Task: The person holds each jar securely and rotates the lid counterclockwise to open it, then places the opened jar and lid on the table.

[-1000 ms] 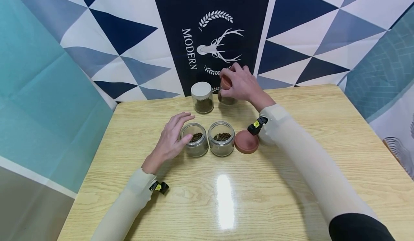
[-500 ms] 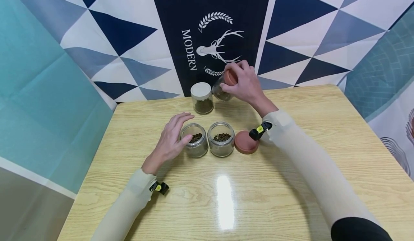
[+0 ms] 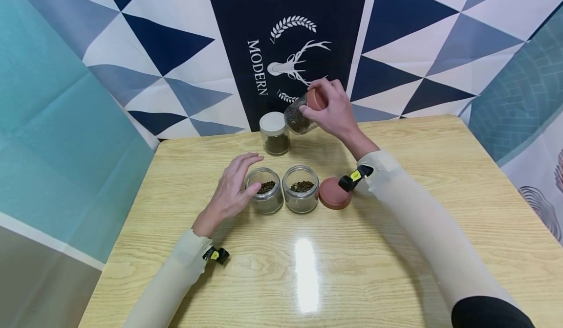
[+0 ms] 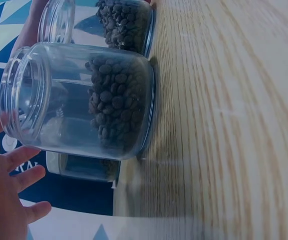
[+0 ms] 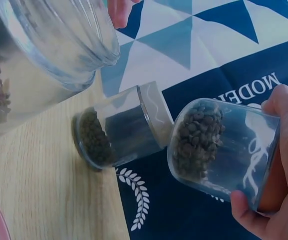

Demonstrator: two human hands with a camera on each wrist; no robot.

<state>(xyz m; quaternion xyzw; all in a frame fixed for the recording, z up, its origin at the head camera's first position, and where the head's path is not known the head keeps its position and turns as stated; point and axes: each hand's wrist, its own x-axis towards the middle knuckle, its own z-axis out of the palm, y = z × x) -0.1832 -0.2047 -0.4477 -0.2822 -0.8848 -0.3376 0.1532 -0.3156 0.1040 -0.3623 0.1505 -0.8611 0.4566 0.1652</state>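
Observation:
My right hand (image 3: 336,110) grips a glass jar (image 5: 201,140) by its reddish-brown lid (image 3: 316,99). That jar is tilted and off the table, with dark coffee beans gathered in its bottom. Close to its left stands an upright jar with a white lid (image 3: 273,122), partly full of dark contents. My left hand (image 3: 233,184) is beside the left open jar (image 3: 268,203), fingers loosely extended; whether it touches the glass I cannot tell. Right of it stands a second open jar (image 3: 301,203). Both open jars hold coffee beans.
A reddish-brown lid (image 3: 335,193) lies on the wooden table (image 3: 246,279) beside the right open jar, under my right wrist. Behind the table's back edge hangs a patterned cloth (image 3: 176,49).
My right hand has lifted the lidded jar and tilted it, its base swinging left towards the white-lidded jar. My left hand has stayed in place.

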